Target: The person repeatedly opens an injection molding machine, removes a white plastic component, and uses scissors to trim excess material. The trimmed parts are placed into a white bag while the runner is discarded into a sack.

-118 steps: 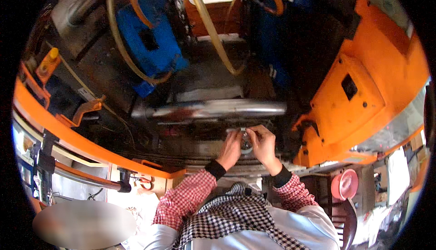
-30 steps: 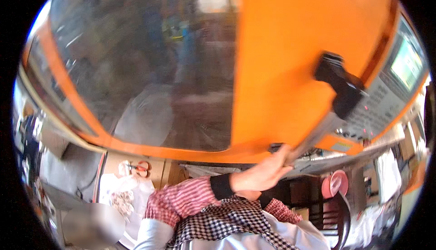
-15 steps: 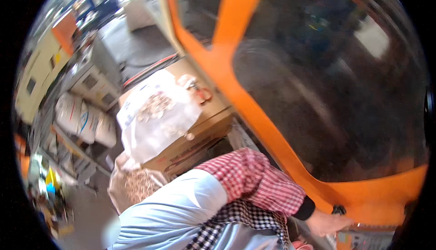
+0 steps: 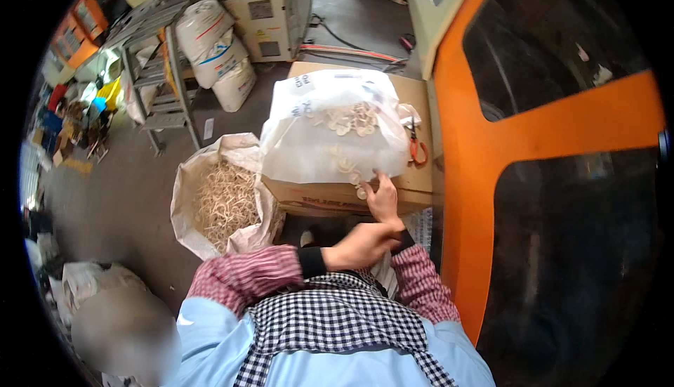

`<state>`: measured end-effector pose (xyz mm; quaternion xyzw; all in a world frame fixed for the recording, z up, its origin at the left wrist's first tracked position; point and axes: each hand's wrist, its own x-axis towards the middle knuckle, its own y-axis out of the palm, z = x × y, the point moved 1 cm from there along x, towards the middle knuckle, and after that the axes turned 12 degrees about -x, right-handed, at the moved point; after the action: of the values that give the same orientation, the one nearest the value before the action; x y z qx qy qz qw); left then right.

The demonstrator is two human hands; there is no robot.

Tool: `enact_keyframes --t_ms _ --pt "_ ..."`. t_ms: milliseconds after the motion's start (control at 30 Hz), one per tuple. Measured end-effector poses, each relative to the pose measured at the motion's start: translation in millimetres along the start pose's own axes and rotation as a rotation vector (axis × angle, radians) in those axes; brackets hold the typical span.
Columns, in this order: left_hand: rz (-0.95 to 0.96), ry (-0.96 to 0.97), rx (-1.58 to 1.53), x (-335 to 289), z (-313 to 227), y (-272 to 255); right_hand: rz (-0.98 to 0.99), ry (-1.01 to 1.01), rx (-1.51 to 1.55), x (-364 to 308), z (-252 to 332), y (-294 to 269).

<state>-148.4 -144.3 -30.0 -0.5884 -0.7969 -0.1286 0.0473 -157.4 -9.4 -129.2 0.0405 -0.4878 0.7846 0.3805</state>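
My right hand [image 4: 383, 201] reaches over the near edge of a cardboard box [image 4: 330, 196], fingers apart. Its thumb is beside small translucent round plastic pieces [image 4: 361, 193] at the edge of a white plastic bag [image 4: 298, 155] lying on the box. Across my right wrist lies my left hand [image 4: 361, 246], its fingers closed at the dark sleeve cuff [image 4: 402, 241]; the fingertips are partly hidden. More pale plastic pieces [image 4: 351, 119] lie heaped on the bag. Orange-handled cutters [image 4: 418, 152] rest on the box, right of the bag.
An open woven sack [image 4: 184, 208] full of thin beige plastic scraps [image 4: 228, 201] stands left of the box. An orange machine door [image 4: 467, 197] with dark windows borders my right side. Further back are a metal step stand [image 4: 163, 100], stacked white sacks [image 4: 210, 43] and a grey cabinet [image 4: 270, 15].
The view has swung left, bringing the box to the middle. My left hand has left the lower edge of the orange door and is now at my right wrist; my right hand is over the box.
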Motion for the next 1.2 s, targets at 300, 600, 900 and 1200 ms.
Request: enact_keyframes --t_ms 300,600,900,1200 --pt "-0.487 -0.571 -0.153 -102.4 23.1 -106.7 0.207 0.229 0.280 33.2 3.9 59.6" --pt "-0.378 -0.361 -0.519 -69.3 -4.7 -168.9 0.713 0.579 1.196 35.6 114.0 8.8" --pt "-0.552 -0.254 -0.354 -81.1 -23.0 -204.7 0.863 0.060 0.837 -15.3 121.8 37.0" --pt "-0.700 -0.212 -0.195 -87.6 -24.5 -210.9 0.930 0.355 1.231 -2.1 145.0 45.9"
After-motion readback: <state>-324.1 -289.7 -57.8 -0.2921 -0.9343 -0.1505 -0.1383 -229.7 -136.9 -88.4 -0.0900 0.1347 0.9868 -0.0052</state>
